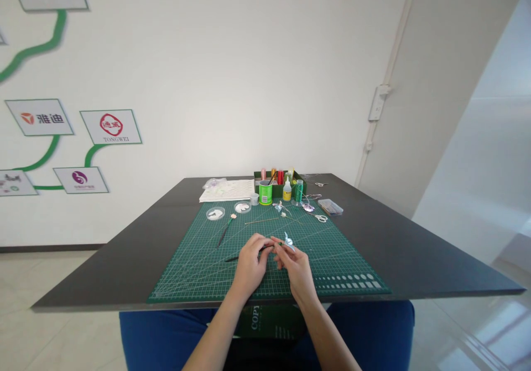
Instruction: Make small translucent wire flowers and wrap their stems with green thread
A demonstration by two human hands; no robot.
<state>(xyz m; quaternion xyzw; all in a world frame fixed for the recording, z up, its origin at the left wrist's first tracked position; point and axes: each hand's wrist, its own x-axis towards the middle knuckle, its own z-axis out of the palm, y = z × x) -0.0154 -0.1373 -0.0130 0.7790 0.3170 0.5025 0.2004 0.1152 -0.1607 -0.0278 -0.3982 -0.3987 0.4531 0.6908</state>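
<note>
My left hand (251, 263) pinches a thin dark stick (231, 259), whose tapered end pokes out to the left above the cutting mat. Close beside it, my right hand (296, 265) is closed on the other end, just below a pale blue flower (288, 240). A bit of green shows between the fingertips; the exact grip there is too small to make out. To the left on the green cutting mat (191, 271) lies a similar dark stick (225, 233) with a green upper part and a small pink flower (233, 217).
Beyond my hands are two dishes of white pieces (215, 213), a green can (265, 193), a glue bottle (287, 190) and a box of thread spools (280, 177). Scissors (321, 218) and a clear plastic case (331, 207) lie right; a white folded cloth (227, 189) lies back left.
</note>
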